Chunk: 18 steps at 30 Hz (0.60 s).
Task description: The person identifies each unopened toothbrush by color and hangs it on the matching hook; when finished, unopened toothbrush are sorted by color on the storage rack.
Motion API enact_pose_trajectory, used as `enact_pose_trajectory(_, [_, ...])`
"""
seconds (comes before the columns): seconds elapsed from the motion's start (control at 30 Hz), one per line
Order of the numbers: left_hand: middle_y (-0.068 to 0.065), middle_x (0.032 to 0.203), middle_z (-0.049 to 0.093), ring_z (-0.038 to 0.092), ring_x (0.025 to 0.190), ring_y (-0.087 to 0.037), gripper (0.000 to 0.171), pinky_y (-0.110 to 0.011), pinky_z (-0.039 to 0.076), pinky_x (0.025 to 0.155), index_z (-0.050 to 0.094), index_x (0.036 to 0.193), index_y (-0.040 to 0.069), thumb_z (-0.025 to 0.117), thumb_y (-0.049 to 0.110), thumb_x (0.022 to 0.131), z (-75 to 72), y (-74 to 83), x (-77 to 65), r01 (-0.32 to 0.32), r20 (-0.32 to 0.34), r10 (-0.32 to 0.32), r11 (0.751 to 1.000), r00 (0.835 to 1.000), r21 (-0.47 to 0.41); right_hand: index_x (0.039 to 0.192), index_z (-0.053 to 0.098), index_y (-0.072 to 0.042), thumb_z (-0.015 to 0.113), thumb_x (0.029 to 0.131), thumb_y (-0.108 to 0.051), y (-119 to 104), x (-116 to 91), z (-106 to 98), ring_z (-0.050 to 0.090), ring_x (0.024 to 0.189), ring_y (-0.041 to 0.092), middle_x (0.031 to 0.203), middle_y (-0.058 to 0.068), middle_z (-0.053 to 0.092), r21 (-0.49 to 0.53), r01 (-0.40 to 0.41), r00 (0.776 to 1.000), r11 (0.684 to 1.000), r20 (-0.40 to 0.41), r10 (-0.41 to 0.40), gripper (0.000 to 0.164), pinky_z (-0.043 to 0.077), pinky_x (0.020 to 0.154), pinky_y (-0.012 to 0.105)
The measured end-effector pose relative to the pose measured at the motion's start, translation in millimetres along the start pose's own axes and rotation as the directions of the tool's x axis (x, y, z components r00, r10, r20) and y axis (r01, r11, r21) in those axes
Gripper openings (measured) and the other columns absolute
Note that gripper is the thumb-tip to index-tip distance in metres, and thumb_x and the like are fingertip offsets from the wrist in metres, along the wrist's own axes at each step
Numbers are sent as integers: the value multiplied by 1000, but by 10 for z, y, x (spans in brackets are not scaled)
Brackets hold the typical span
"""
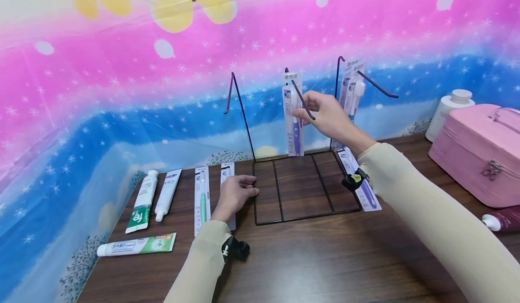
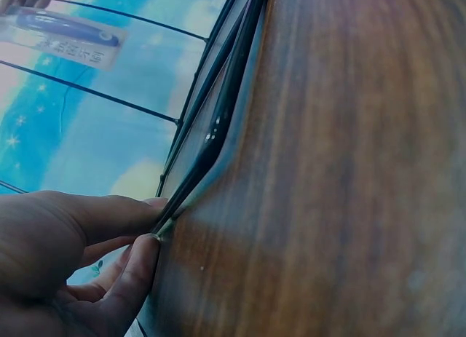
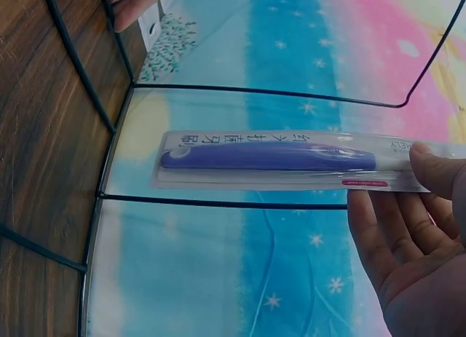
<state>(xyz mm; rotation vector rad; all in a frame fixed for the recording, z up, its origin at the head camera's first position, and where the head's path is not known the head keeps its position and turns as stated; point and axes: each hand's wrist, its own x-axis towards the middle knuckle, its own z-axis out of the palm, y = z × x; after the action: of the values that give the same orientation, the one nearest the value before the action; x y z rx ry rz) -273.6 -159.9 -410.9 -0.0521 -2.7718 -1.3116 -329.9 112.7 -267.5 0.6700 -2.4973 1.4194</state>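
Note:
In the head view, my right hand point(image 1: 325, 111) pinches a packaged purple toothbrush point(image 1: 295, 133) by its edges between thumb and fingers. The pack stands upright at the middle hook of a black wire rack point(image 1: 307, 217), its top edge behind the hook's arm. The right wrist view shows the thumb on the pack's front point(image 3: 269, 156) and fingers behind it. My left hand point(image 1: 235, 194) pinches the left wire of the rack's base, plain in the left wrist view point(image 2: 80, 250). Packaged toothbrushes point(image 1: 357, 90) hang from the right hook; the left hook is bare.
A green toothbrush pack point(image 1: 203, 199) and another pack point(image 1: 228, 169), partly behind my left hand, lie left of the rack. One more purple pack point(image 1: 369, 197) lies to its right. Toothpaste tubes point(image 1: 143, 199) lie far left; a pink case point(image 1: 471, 154) and white bottle point(image 1: 444, 113) stand right.

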Motion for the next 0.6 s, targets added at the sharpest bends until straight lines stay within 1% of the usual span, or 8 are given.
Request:
enact_pose_trajectory(0.2, [-5,99,68,64,90,-17,33,-34,52,77,72,116,10,77,10,84,5,19,1,3,5,-3,1000,1000,-5,102,59,-11,68,89,-44,-1,-17,-16,69,84,18,113,3,69,24,-28,999,999,17,27,37,47,90,45])
enact_pose_trajectory(0.3, [-5,99,68,64,89,-17,33,-35,52,77,72,116,10,77,11,84,7,30,3,9,7,-9,1000,1000,-8,102,59,-11,69,88,-43,22,-49,-29,69,84,19,110,2,70,35,-34,999,999,4,34,36,48,87,44])
enact_pose_trajectory(0.43, [-5,99,69,64,89,-18,33,-35,52,78,72,116,10,77,11,84,4,27,1,6,4,-6,1000,1000,-6,108,61,-12,69,88,-41,74,-101,-32,68,84,19,110,3,70,49,-33,999,998,-32,35,36,49,86,42])
enact_pose_trajectory(0.6, [-6,102,69,64,91,-18,33,-36,52,80,71,116,10,77,11,84,-2,13,-4,11,6,-11,1000,1000,-6,112,62,-12,67,91,-37,132,-192,-29,69,86,17,111,4,69,41,-12,999,999,-50,14,33,52,84,41])
